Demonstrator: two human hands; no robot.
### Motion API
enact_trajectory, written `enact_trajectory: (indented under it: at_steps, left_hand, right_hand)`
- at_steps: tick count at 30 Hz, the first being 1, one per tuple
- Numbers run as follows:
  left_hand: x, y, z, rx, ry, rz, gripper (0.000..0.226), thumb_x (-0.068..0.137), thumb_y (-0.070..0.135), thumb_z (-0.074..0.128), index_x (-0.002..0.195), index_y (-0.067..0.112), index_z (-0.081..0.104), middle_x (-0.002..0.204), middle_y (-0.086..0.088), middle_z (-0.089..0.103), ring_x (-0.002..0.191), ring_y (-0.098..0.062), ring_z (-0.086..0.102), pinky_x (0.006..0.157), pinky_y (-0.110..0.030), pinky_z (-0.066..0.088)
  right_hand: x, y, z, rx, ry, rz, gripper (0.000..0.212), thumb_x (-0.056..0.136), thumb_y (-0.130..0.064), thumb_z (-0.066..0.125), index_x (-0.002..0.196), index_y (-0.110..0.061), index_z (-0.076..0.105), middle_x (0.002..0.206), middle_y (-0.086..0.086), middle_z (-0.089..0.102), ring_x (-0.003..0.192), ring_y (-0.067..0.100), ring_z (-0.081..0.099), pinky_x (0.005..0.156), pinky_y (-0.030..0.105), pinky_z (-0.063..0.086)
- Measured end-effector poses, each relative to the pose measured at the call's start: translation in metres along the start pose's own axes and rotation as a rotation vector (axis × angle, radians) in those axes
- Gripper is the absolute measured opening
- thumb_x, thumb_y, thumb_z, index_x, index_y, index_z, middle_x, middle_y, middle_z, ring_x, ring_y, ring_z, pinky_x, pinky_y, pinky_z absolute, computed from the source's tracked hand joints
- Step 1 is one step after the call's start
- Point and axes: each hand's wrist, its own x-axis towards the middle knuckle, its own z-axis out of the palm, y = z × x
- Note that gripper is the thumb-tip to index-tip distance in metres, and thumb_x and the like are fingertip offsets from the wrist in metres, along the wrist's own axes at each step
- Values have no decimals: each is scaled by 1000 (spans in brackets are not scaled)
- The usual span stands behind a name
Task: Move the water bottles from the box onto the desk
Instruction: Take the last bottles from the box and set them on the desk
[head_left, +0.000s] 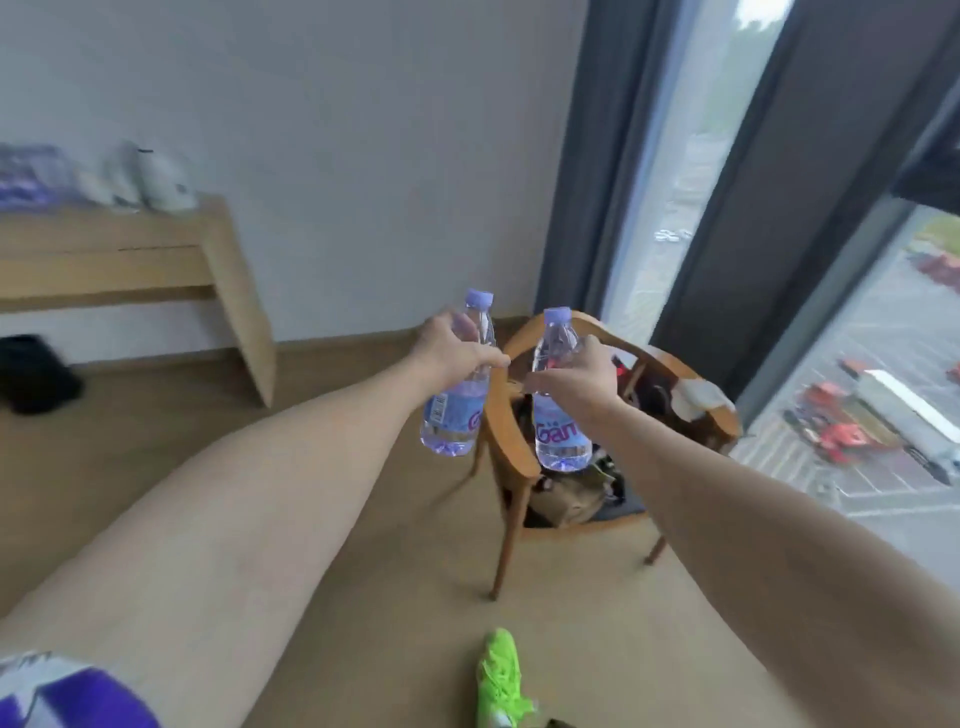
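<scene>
My left hand (451, 349) grips a clear water bottle (457, 410) with a purple cap around its upper body, holding it upright in the air. Beside it, my right hand (582, 376) grips a second water bottle (562, 431) of the same kind, also upright. Both bottles hang above the floor in front of a wooden chair. The wooden desk (156, 249) stands at the left against the wall, well away from both hands. The box is not in view.
A wooden chair (519, 467) with bags and clothes on its seat stands right behind the bottles. Purple-wrapped packs (31, 176) and white items (150, 179) sit on the desk. A black object (36, 374) lies under it. A green shoe (501, 680) is on the floor; large windows (852, 364) fill the right.
</scene>
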Motion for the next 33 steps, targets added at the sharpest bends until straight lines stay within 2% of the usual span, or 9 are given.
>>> enact_trajectory:
  at_steps: [4, 8, 10, 13, 17, 21, 26, 30, 33]
  left_hand:
    - [17, -43, -87, 27, 213, -98, 56, 55, 48, 90, 99, 29, 61, 98, 19, 61, 87, 2, 55, 73, -28, 48]
    - [42, -78, -160, -10, 380, -180, 57, 55, 41, 92, 100, 29, 61, 96, 19, 59, 87, 1, 57, 75, -28, 50]
    - [54, -89, -193, -20, 450, -210, 57, 55, 38, 92, 102, 28, 61, 97, 19, 59, 88, -1, 58, 74, -27, 50]
    - [75, -102, -239, 4, 510, -277, 56, 57, 37, 91, 102, 27, 60, 102, 15, 62, 93, -8, 62, 83, -33, 54]
    - [102, -119, -292, 24, 617, -327, 55, 56, 37, 91, 99, 24, 61, 102, 11, 66, 89, -7, 63, 81, -31, 55]
    - [119, -138, -340, -2, 690, -368, 55, 54, 37, 90, 100, 21, 63, 105, 7, 70, 96, -14, 67, 90, -38, 56]
    - [135, -169, -395, -4, 762, -414, 48, 58, 35, 90, 98, 24, 64, 102, 7, 69, 95, -12, 66, 79, -31, 55]
    - [158, -204, -447, -3, 783, -430, 48, 60, 31, 90, 100, 20, 65, 102, 6, 69, 94, -12, 66, 81, -33, 57]
    - [179, -233, -496, -1, 791, -404, 48, 58, 32, 90, 97, 22, 64, 96, 8, 69, 87, -8, 66, 68, -27, 52]
  right_hand:
    - [27, -52, 94, 10, -203, -64, 54, 54, -21, 85, 94, -24, 49, 89, -5, 61, 79, 15, 63, 63, 29, 48]
    - [55, -99, 184, 2, -372, -146, 64, 53, -21, 86, 108, -22, 53, 95, -4, 63, 82, 17, 65, 66, 29, 52]
    - [69, -123, 224, 7, -444, -180, 62, 53, -21, 85, 105, -23, 53, 94, -5, 64, 83, 18, 66, 71, 31, 55]
    - [89, -158, 276, 24, -533, -225, 53, 57, -19, 85, 97, -26, 52, 87, -8, 64, 83, 17, 66, 67, 29, 53]
    - [111, -202, 340, 10, -636, -288, 63, 57, -22, 87, 109, -20, 52, 93, -6, 64, 84, 18, 65, 74, 33, 55]
    - [121, -236, 404, 8, -737, -322, 64, 57, -21, 86, 112, -19, 53, 95, -3, 65, 83, 18, 65, 68, 31, 52]
    - [121, -272, 484, 23, -827, -342, 65, 57, -20, 86, 113, -21, 53, 98, -2, 67, 84, 16, 67, 66, 29, 52]
    - [122, -302, 554, 28, -870, -357, 66, 56, -21, 88, 112, -23, 52, 99, -2, 67, 84, 16, 67, 63, 28, 50]
    - [125, -329, 612, 46, -884, -373, 68, 53, -25, 94, 105, -25, 49, 98, -5, 65, 85, 14, 65, 64, 29, 49]
